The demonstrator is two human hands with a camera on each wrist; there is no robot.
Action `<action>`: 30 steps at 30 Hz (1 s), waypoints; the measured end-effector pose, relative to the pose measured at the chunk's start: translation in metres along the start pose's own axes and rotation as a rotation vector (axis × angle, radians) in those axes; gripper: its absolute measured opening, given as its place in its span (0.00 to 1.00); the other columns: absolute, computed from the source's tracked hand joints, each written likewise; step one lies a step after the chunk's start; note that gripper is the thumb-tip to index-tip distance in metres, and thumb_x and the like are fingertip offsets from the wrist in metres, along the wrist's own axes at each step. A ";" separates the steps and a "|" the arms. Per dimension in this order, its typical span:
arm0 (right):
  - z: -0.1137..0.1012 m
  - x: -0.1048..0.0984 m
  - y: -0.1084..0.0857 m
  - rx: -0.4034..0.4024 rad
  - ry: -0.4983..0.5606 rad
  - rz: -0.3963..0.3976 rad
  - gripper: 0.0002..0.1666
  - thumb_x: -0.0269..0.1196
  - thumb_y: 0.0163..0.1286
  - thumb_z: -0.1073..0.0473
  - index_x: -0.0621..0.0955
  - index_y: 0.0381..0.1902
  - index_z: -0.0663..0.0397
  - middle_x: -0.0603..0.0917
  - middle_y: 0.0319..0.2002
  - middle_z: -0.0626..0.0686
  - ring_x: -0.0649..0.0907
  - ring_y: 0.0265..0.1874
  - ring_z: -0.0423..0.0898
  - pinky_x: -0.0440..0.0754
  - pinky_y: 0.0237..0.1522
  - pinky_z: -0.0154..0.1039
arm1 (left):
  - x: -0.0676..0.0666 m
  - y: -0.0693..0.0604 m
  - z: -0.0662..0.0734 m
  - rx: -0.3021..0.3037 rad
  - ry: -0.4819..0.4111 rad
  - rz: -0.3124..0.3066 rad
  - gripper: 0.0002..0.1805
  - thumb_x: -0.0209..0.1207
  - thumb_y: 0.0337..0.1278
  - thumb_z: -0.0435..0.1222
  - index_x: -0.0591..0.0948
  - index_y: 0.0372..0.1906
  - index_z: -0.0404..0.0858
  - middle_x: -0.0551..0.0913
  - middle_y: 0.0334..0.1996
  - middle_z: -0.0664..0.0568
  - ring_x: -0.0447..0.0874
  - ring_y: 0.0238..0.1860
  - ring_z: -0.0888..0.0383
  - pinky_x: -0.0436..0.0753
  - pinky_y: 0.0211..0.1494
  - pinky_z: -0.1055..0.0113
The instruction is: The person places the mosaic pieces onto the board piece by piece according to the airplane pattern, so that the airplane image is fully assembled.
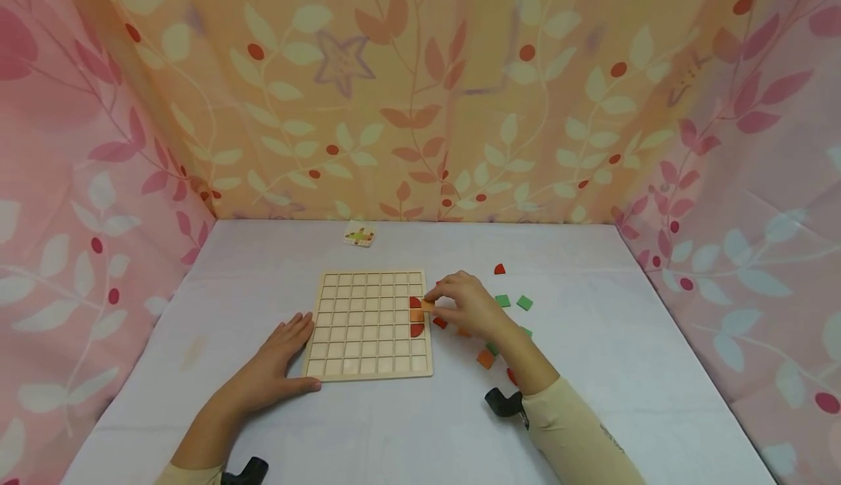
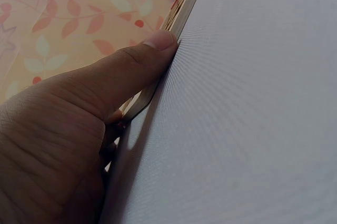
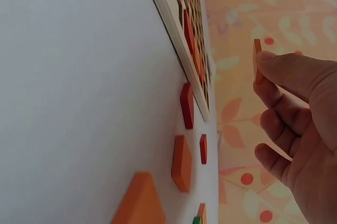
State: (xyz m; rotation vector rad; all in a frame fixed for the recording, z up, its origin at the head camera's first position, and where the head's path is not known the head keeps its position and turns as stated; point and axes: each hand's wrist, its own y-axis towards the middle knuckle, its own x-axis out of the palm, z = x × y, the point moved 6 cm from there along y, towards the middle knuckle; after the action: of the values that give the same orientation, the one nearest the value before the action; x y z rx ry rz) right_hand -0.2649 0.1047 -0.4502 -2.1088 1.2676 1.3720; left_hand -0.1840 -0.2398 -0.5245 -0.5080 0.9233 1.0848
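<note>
A wooden grid board (image 1: 374, 378) lies flat on the white tablecloth. My left hand (image 1: 276, 364) rests at its left side, fingers extended along the edge and thumb (image 2: 158, 42) against the near edge. Over the board's right edge, my right hand (image 1: 471, 308) pinches a thin orange tile (image 3: 257, 63) between thumb and fingers, raised above the surface. In the board's right column sit a red rounded piece (image 1: 415, 301), an orange square (image 1: 417, 315) and another red rounded piece (image 1: 417, 331). The held tile partly overlaps that column in the head view.
Loose pieces are scattered right of the board, among them green squares (image 1: 524, 302), an orange square (image 1: 485, 359) and a red piece (image 1: 499, 269). Some lie partly behind my right hand and forearm. A small patterned card (image 1: 359, 234) lies beyond the board. Patterned curtains (image 1: 420, 105) enclose the table.
</note>
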 end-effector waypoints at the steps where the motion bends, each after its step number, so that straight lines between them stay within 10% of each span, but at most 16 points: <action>1: -0.001 0.002 0.001 -0.005 0.001 -0.001 0.13 0.73 0.65 0.55 0.90 0.49 0.43 0.88 0.47 0.42 0.79 0.55 0.47 0.75 0.64 0.51 | 0.000 0.000 0.000 -0.001 0.001 -0.003 0.65 0.75 0.42 0.62 0.60 0.78 0.29 0.56 0.80 0.39 0.48 0.82 0.38 0.32 0.82 0.71; 30: -0.017 0.052 0.032 -0.024 -0.120 -0.078 0.12 0.70 0.68 0.52 0.90 0.49 0.43 0.89 0.46 0.44 0.81 0.50 0.46 0.78 0.54 0.41 | 0.002 0.000 -0.002 -0.035 0.002 -0.016 0.66 0.74 0.41 0.64 0.60 0.79 0.31 0.55 0.81 0.40 0.46 0.82 0.40 0.32 0.83 0.69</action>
State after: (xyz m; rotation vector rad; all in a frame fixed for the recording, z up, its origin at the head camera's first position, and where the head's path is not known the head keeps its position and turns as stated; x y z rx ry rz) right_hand -0.2740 0.0493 -0.4801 -2.0356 1.1157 1.4635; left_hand -0.1844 -0.2396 -0.5273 -0.5444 0.9015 1.0875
